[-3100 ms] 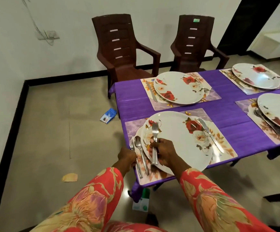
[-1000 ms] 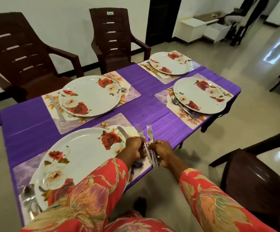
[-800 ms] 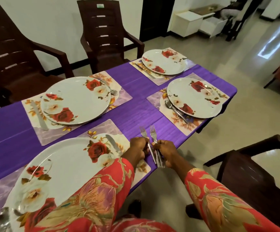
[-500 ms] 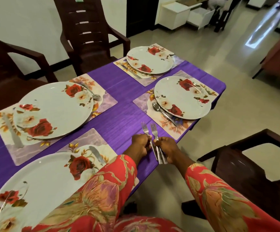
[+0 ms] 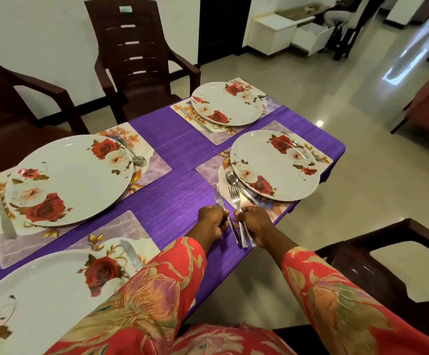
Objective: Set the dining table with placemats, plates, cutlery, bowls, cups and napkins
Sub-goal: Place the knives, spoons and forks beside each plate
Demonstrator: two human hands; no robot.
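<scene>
Two forks were in your hands above the purple tablecloth (image 5: 182, 175): your left hand (image 5: 212, 222) pinched the handle of one fork (image 5: 219, 201), and your right hand (image 5: 255, 225) was curled round the other fork (image 5: 236, 198) together with more steel handles jutting out below your fist. Both sets of tines pointed away from you, toward the spoon (image 5: 232, 179) lying on the floral placemat (image 5: 213, 167) just left of the rose-patterned plate (image 5: 274, 165). Your hands sat close together, not touching, near that placemat's near corner. Beyond that plate lay a second plate (image 5: 227, 103) on its own mat. Left of it stood a large plate (image 5: 67, 180) with a knife (image 5: 2, 211) beside it, and nearest you a fourth plate (image 5: 41, 290) with another knife (image 5: 131, 253). Brown plastic chairs (image 5: 136, 52) stood behind the table.
</scene>
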